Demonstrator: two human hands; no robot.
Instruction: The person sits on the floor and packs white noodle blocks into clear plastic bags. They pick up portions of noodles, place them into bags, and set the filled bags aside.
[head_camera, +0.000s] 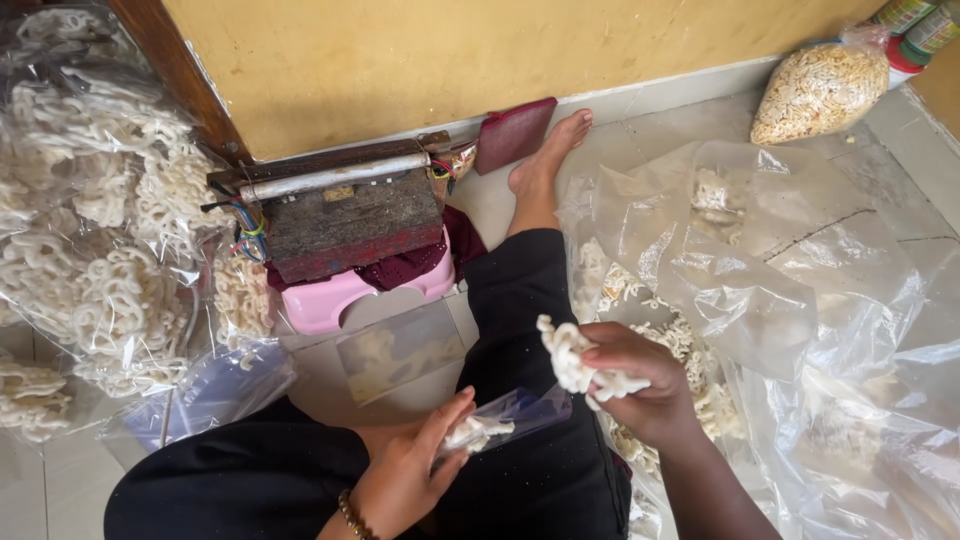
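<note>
A cluster of white curly crackers (572, 362) was pinched in the right hand (640, 385), fingers closed around it, just above and to the right of the small clear bag (505, 418). That bag was held at its near end by the left hand (410, 470), thumb and fingers closed on the plastic, with a few crackers already inside; it lay over the lap.

Risks judged: the crackers looked brittle, so too firm a pinch could snap them. The bag mouth appeared slack and narrow; pieces could catch on its edge and drop onto the lap or the floor. A loose hold on the thin plastic could let it slip.

Beyond the right hand, a large clear plastic sheet (800, 300) lay spread on the pale tiled floor (640, 130), loose crackers on it. Ahead of the left hand stood a worn sealing device (350, 215) on a pink stool (340, 298). Far left, big filled bags (90, 220) were stacked. A yellow wall (500, 50) was seen beyond.
</note>
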